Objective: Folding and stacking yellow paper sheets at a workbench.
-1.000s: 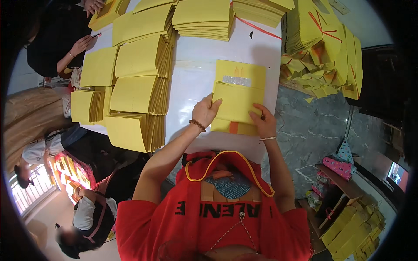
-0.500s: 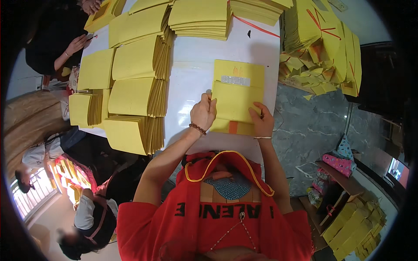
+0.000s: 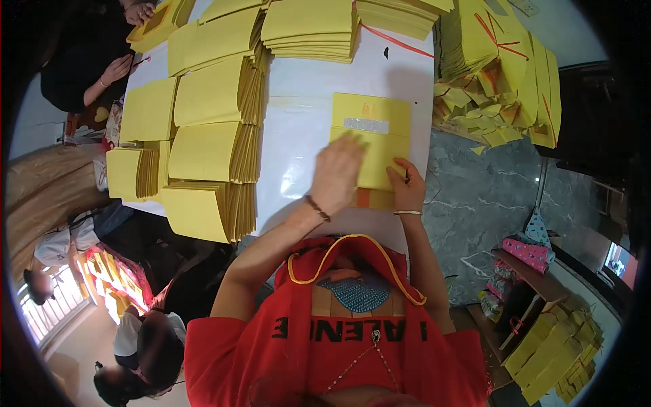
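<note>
A folded yellow paper piece (image 3: 381, 150) lies near the right edge of the white table, with a silver strip (image 3: 366, 125) across its upper part and an orange patch by its near edge. My left hand (image 3: 339, 173), a beaded bracelet at its wrist, is over the left half of the paper, its fingers smeared by motion. Holding the paper's lower right edge, my right hand (image 3: 408, 186) has its thumb and fingers closed on it.
Stacks of folded yellow paper (image 3: 207, 149) cover the table's left side and far end. Bundled yellow sheets with red ties (image 3: 498, 47) stand at the far right. Another person's hand (image 3: 116, 70) is at the far left. A wooden shelf (image 3: 532, 275) stands lower right.
My left hand has moved from the paper's left edge rightward onto its surface. The right hand keeps its hold, and the paper stays nearly in place.
</note>
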### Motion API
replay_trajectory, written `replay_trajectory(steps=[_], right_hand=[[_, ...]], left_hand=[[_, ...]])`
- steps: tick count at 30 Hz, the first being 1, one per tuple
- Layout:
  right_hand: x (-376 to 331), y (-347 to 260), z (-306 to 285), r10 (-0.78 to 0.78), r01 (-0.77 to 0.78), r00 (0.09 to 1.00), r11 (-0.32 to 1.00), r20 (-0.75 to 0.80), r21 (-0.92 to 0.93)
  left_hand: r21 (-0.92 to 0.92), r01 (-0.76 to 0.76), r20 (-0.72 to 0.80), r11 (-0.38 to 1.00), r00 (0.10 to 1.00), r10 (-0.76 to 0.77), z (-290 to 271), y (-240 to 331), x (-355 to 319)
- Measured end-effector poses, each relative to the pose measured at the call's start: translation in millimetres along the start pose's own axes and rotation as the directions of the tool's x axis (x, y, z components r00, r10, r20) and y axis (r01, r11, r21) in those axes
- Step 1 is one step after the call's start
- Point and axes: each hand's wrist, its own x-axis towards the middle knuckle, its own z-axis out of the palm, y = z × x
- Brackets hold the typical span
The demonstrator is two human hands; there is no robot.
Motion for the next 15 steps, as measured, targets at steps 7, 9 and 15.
replay_trajectory(steps=[7, 9, 15], right_hand=[[0.7, -0.5, 1.5, -0.037, 0.037, 0.998, 0.999, -0.04, -0.02], [0.0, 1.5, 1.6, -0.042, 0.041, 0.998, 0.999, -0.045, -0.019], [-3.8, -7.6, -7.9, 0.062, -0.065, 0.996, 0.996, 0.057, 0.055]], left_hand=[[0.152, -0.185, 0.152, 0.971, 0.975, 0.162, 37.9, -3.9, 4.7], [0.148, -0.182, 0.167, 0.972, 0.973, 0.157, 40.5, -4.8, 4.2], [0.121, -0.169, 0.165, 0.978, 0.975, 0.148, 43.6, -3.5, 6.3]])
